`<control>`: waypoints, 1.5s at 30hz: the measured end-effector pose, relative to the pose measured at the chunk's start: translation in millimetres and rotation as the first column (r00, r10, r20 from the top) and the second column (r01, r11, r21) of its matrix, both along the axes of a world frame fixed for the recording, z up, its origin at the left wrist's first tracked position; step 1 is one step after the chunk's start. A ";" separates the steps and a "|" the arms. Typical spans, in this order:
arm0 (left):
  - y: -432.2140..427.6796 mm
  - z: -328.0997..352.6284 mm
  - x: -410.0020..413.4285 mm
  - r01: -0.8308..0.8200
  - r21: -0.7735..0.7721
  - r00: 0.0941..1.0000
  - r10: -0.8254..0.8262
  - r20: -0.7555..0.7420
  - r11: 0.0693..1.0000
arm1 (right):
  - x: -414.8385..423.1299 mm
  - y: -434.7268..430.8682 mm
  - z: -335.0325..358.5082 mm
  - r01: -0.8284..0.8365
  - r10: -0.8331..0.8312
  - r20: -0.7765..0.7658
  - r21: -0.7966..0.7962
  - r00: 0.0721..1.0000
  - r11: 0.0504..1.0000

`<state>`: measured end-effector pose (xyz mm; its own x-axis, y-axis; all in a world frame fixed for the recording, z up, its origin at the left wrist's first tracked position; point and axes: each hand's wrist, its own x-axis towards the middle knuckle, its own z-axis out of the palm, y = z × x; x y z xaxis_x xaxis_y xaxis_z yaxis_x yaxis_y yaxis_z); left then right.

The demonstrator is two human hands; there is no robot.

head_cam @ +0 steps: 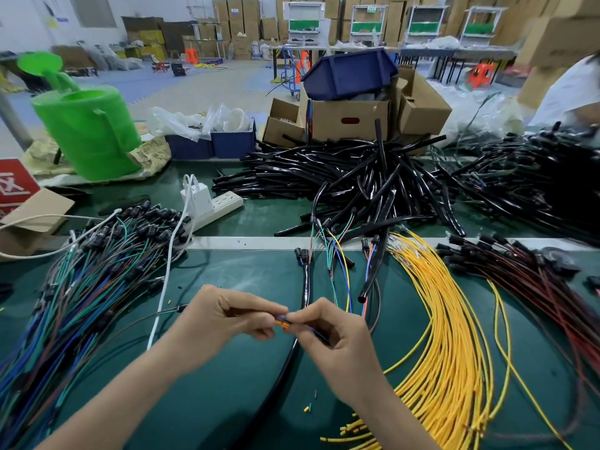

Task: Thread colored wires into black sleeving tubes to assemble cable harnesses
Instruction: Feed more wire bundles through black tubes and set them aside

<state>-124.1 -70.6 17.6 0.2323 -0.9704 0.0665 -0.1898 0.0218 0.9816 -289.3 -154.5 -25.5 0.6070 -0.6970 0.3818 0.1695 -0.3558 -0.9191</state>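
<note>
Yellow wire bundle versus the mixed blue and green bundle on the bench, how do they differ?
The yellow wire bundle is one colour; the mixed bundle has blue, green and brown wires. The yellow wire bundle sweeps in a tight arc on the person's right; the mixed bundle fans out on the left. The mixed bundle ends in black connectors; the yellow wire bundle shows none. Both lie loose on the green mat.

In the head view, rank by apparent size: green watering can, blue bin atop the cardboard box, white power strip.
Largest: green watering can.
Then blue bin, farther back, so its true size is unsure.
Smallest: white power strip.
</note>
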 end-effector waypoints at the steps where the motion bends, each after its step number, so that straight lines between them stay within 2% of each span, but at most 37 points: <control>1: -1.2 0.6 6.1 0.051 0.043 0.997 -0.048 -0.052 0.998 | -0.5 -0.9 0.9 -0.007 0.007 0.002 0.014 1.000 1.000; 4: -7.2 -5.1 15.6 0.177 0.117 0.958 -0.144 -0.247 0.977 | -2.9 -3.4 2.1 -0.039 0.040 -0.009 0.044 0.999 0.998; 6: -10.7 -13.2 17.8 0.210 0.139 0.921 -0.148 -0.361 0.968 | -3.5 -2.8 2.7 -0.061 0.062 -0.021 0.052 0.998 0.997; 9: -13.8 -19.2 17.4 0.247 0.164 0.883 -0.153 -0.444 0.955 | -3.7 -1.5 2.8 -0.071 0.072 -0.052 0.032 0.996 0.997; 12: -15.3 -20.6 17.4 0.284 0.174 0.878 -0.183 -0.443 0.943 | -5.0 -0.6 1.8 -0.066 0.066 -0.052 0.001 0.996 0.998; 17: -29.1 -4.3 18.9 0.339 0.202 0.916 -0.273 -0.295 0.919 | -7.5 -6.9 3.8 0.003 -0.003 -0.003 0.032 1.000 0.999; 20: -64.7 5.8 21.0 0.220 0.137 0.955 -0.185 -0.232 0.966 | -5.5 -9.8 2.0 0.013 -0.021 0.054 0.133 0.998 0.991; 21: -83.3 4.6 17.1 0.152 0.109 0.976 -0.132 -0.171 0.982 | -5.0 -9.4 1.4 0.013 -0.019 0.046 0.135 0.999 0.991; 22: -104.0 1.8 9.2 0.117 0.078 0.993 -0.114 -0.040 0.990 | -4.4 -9.1 0.7 0.013 -0.017 0.032 0.132 0.999 0.991; 23: -123.9 -2.9 -2.9 0.152 0.049 0.972 -0.159 0.173 0.987 | -4.1 -9.6 -0.2 0.010 -0.012 0.009 0.129 1.000 0.992; 24: -142.9 -10.0 -17.2 0.267 0.055 0.859 -0.263 0.439 0.962 | -3.6 -10.5 -1.5 0.003 0.000 -0.026 0.123 1.000 0.992; 25: -160.0 -17.6 -30.8 0.393 0.127 0.630 -0.367 0.685 0.911 | -3.4 -11.5 -1.9 -0.011 0.020 -0.073 0.115 0.997 0.993; 26: -174.2 -24.0 -40.6 0.476 0.217 0.343 -0.408 0.846 0.852 | -3.7 -12.4 -2.5 -0.029 0.042 -0.126 0.106 0.991 0.994; 27: -185.5 -27.9 -46.2 0.526 0.280 0.080 -0.374 0.924 0.803 | -3.7 -13.0 -3.3 -0.042 0.058 -0.175 0.096 0.983 0.995; 28: -194.0 -29.1 -48.6 0.553 0.303 -0.107 -0.294 0.950 0.776 | -3.6 -13.1 -4.6 -0.050 0.067 -0.217 0.083 0.974 0.995; 29: -199.4 -28.0 -49.2 0.572 0.303 -0.218 -0.215 0.952 0.762 | -4.0 -13.4 -4.6 -0.058 0.073 -0.244 0.072 0.967 0.996; 30: -202.2 -24.4 -48.1 0.593 0.290 -0.269 -0.155 0.951 0.751 | -4.0 -13.4 -4.6 -0.062 0.077 -0.256 0.067 0.963 0.996; 31: -203.3 -19.3 -46.3 0.629 0.255 -0.265 -0.106 0.958 0.735 | -3.9 -13.8 -4.8 -0.059 0.075 -0.262 0.069 0.962 0.996; 32: -203.2 -12.9 -45.0 0.674 0.183 -0.206 -0.056 0.977 0.716 | -3.8 -14.7 -5.7 -0.052 0.070 -0.264 0.074 0.962 0.996; 33: -200.5 -4.4 -45.4 0.699 0.071 -0.080 -0.020 0.997 0.712 | -3.9 -15.9 -6.1 -0.038 0.059 -0.267 0.084 0.962 0.996; 34: -196.6 7.1 -48.6 0.683 -0.081 0.119 -0.001 0.993 0.726 | -4.3 -17.5 -6.2 -0.020 0.047 -0.273 0.100 0.961 0.995; 36: -182.1 43.0 -58.3 0.513 -0.417 0.567 0.068 0.821 0.750 | -5.0 -20.8 -7.3 0.008 0.025 -0.305 0.106 0.952 0.994; 37: -170.6 65.1 -61.5 0.402 -0.549 0.712 0.126 0.691 0.733 | -5.3 -21.7 -7.2 0.019 0.009 -0.324 0.083 0.946 0.996; 38: -158.2 85.1 -59.7 0.332 -0.652 0.782 0.188 0.594 0.681 | -6.0 -22.5 -6.9 0.029 -0.006 -0.327 0.065 0.945 0.997; 39: -144.8 102.0 -53.7 0.314 -0.719 0.789 0.250 0.561 0.620 | -7.4 -23.4 -5.7 0.040 -0.018 -0.312 0.062 0.950 0.997; 40: -130.5 115.1 -45.9 0.327 -0.742 0.748 0.320 0.581 0.585 | -8.5 -24.7 -4.4 0.056 -0.034 -0.295 0.066 0.955 0.996; 41: -115.2 121.9 -37.9 0.342 -0.725 0.676 0.379 0.632 0.598 | -10.0 -26.4 -2.8 0.077 -0.054 -0.280 0.069 0.959 0.995; 43: -88.4 111.8 -23.5 0.323 -0.595 0.525 0.383 0.760 0.736 | -13.8 -31.1 0.2 0.121 -0.098 -0.244 0.080 0.965 0.989; 44: -77.0 94.6 -18.2 0.285 -0.490 0.502 0.307 0.809 0.824 | -15.8 -33.9 1.1 0.135 -0.110 -0.221 0.100 0.969 0.986; 45: -66.8 74.5 -15.6 0.227 -0.371 0.540 0.200 0.817 0.901 | -17.6 -36.6 2.1 0.143 -0.117 -0.198 0.126 0.973 0.982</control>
<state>-139.8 -137.4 92.1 -0.1488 -0.8016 0.5790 -0.8930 0.3604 0.2695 -307.0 -191.1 -23.3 0.5594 -0.8128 0.1628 -0.0512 -0.2299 -0.9719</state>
